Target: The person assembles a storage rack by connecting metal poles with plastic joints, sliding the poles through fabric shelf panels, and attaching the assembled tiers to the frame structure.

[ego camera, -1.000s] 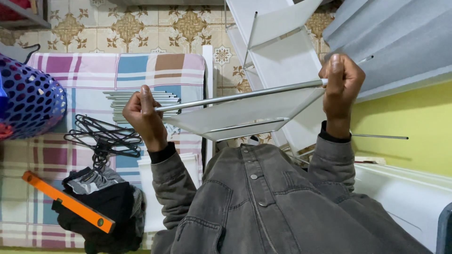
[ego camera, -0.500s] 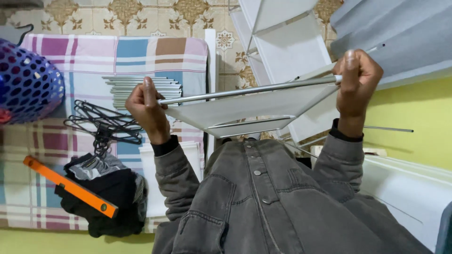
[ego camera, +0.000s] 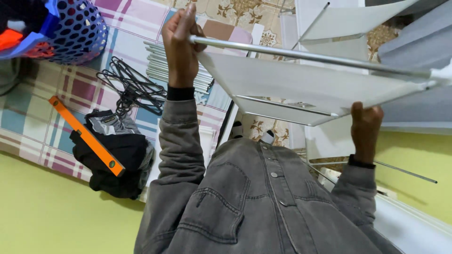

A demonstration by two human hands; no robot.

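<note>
— What do your hands hold?

— My left hand (ego camera: 181,44) is closed around the left end of a long metal rod (ego camera: 301,55). This rod runs along the upper edge of a white fabric shelf panel (ego camera: 301,84), which I keep raised in front of my chest. My right hand (ego camera: 366,127) is under the right part of the panel, at about 3 o'clock from my collar. Its fingers curl up against the underside, but the panel hides the tips, so I cannot tell if they are clamped on something.

— Where is the panel compared to the other things?

— It is in the air, above the tiled floor. Behind it, at 12 o'clock, hang more white shelves of the same kind.

— And on your left side?

— There a checked blanket (ego camera: 61,94) lies on the floor. It carries a bundle of metal tubes (ego camera: 160,70), black hangers (ego camera: 134,87), an orange spirit level (ego camera: 87,136) on dark clothes (ego camera: 115,160), and at 10 o'clock a blue perforated basket (ego camera: 77,33).
</note>
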